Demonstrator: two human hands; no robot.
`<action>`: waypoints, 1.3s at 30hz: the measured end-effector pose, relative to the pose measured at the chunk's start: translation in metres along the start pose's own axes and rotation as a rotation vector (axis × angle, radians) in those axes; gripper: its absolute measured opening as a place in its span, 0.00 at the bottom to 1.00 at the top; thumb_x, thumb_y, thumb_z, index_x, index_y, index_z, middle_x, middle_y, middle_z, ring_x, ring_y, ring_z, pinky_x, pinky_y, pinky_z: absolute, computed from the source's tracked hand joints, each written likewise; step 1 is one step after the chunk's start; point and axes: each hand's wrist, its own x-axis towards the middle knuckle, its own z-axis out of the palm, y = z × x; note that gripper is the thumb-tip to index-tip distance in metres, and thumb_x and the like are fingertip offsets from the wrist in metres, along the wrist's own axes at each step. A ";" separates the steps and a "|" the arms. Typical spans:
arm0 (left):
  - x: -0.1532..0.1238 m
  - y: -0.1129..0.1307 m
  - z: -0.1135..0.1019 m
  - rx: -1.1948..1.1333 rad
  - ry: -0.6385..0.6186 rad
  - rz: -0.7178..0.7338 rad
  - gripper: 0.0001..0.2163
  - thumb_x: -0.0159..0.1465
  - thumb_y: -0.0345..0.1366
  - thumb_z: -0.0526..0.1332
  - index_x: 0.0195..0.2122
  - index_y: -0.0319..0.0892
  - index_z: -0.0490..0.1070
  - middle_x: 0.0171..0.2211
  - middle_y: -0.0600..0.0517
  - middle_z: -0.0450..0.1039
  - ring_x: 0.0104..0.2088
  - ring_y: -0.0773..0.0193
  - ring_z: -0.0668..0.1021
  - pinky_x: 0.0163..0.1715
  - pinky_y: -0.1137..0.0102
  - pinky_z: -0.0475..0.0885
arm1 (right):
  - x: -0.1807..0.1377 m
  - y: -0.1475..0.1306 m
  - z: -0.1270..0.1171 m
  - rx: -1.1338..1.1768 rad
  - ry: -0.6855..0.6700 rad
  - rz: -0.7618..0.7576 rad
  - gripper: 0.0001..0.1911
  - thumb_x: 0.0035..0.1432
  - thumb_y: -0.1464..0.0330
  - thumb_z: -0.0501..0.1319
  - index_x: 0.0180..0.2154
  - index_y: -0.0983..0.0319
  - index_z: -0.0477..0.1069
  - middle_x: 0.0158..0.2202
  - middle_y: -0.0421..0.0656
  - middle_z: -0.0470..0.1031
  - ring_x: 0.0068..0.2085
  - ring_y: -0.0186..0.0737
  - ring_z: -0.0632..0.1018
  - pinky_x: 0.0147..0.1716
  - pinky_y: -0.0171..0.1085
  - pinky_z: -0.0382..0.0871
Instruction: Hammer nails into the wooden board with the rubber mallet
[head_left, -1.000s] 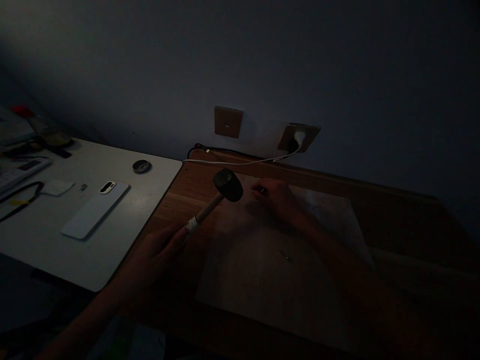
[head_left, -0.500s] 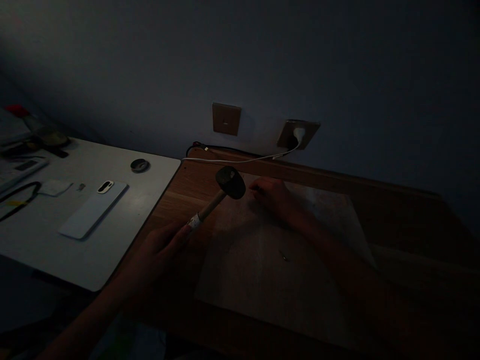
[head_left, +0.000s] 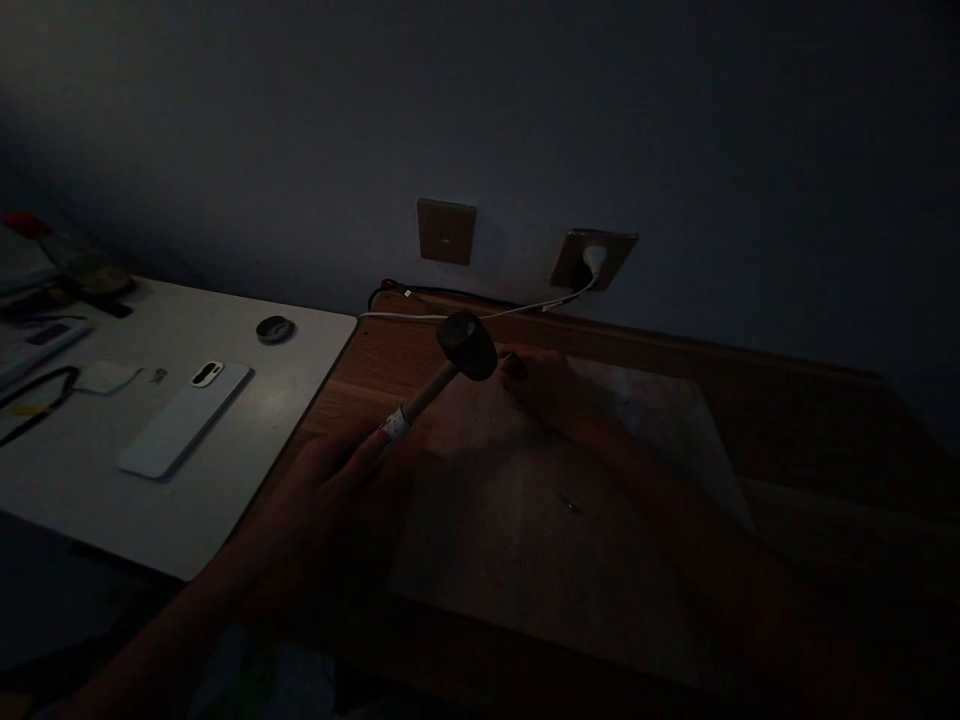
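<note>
My left hand [head_left: 337, 470] is closed around the handle of a rubber mallet [head_left: 466, 346]. The mallet has a dark head, a wooden shaft and a white wrapping just above my grip. Its head is raised close to the fingers of my right hand [head_left: 544, 385]. That hand rests at the far left part of a thin, pale board [head_left: 510, 560], fingers curled in; too dark to make out what they hold. A small, thin, metallic piece [head_left: 568, 504], like a nail, lies on the board below my right wrist.
The board lies on a wooden desk [head_left: 352, 375]. On the adjoining white table [head_left: 247, 470] are a phone [head_left: 184, 420], a round dark tin or roll [head_left: 275, 330] and clutter. A white cable [head_left: 525, 306] runs along the back to a wall socket [head_left: 592, 260].
The mallet head has risen slightly and come nearer to my right fingers. My right hand stays at about the same spot on the board, its fingers slightly shifted.
</note>
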 end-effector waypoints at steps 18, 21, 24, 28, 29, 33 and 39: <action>0.036 0.033 0.017 0.344 -0.039 0.171 0.22 0.71 0.54 0.50 0.36 0.41 0.73 0.25 0.53 0.73 0.25 0.63 0.74 0.26 0.72 0.62 | -0.055 0.012 -0.065 0.019 0.152 -0.013 0.28 0.57 0.69 0.69 0.59 0.57 0.70 0.49 0.49 0.81 0.43 0.51 0.82 0.46 0.52 0.79; 0.034 0.034 0.017 0.381 -0.021 0.148 0.22 0.71 0.54 0.49 0.35 0.42 0.72 0.25 0.53 0.73 0.25 0.63 0.74 0.26 0.71 0.62 | -0.075 0.005 -0.076 -0.023 0.087 -0.079 0.19 0.62 0.69 0.65 0.54 0.57 0.73 0.47 0.48 0.81 0.41 0.49 0.82 0.44 0.50 0.79; 0.031 0.035 0.015 0.385 -0.035 0.149 0.22 0.71 0.54 0.48 0.37 0.42 0.73 0.26 0.53 0.74 0.26 0.62 0.75 0.26 0.71 0.63 | -0.097 -0.006 -0.080 -0.089 -0.083 -0.200 0.13 0.65 0.74 0.60 0.49 0.57 0.76 0.44 0.46 0.81 0.41 0.45 0.83 0.42 0.45 0.80; 0.026 0.035 0.012 0.338 -0.030 0.143 0.23 0.70 0.55 0.49 0.39 0.41 0.74 0.25 0.54 0.72 0.26 0.63 0.74 0.24 0.72 0.62 | -0.126 -0.022 -0.072 -0.285 -0.216 -0.459 0.17 0.63 0.81 0.57 0.48 0.60 0.77 0.46 0.48 0.81 0.44 0.45 0.83 0.40 0.42 0.79; 0.026 0.035 0.012 0.322 -0.027 0.139 0.23 0.70 0.56 0.50 0.38 0.41 0.73 0.24 0.54 0.70 0.24 0.64 0.72 0.23 0.73 0.61 | -0.132 -0.025 -0.069 -0.349 -0.219 -0.535 0.17 0.63 0.82 0.57 0.47 0.61 0.78 0.45 0.49 0.81 0.43 0.45 0.83 0.39 0.42 0.79; 0.025 0.031 0.010 0.268 -0.010 0.141 0.23 0.70 0.56 0.51 0.37 0.41 0.72 0.22 0.56 0.65 0.22 0.66 0.68 0.21 0.74 0.60 | -0.149 -0.033 -0.062 -0.532 -0.192 -0.799 0.16 0.65 0.82 0.55 0.43 0.64 0.79 0.43 0.50 0.84 0.43 0.45 0.83 0.38 0.40 0.80; 0.024 0.027 0.008 0.257 -0.003 0.117 0.24 0.69 0.57 0.51 0.34 0.41 0.73 0.21 0.56 0.64 0.22 0.66 0.67 0.20 0.73 0.59 | -0.153 -0.024 -0.066 -0.513 -0.137 -0.935 0.16 0.68 0.80 0.54 0.40 0.64 0.80 0.38 0.49 0.84 0.36 0.41 0.82 0.36 0.40 0.80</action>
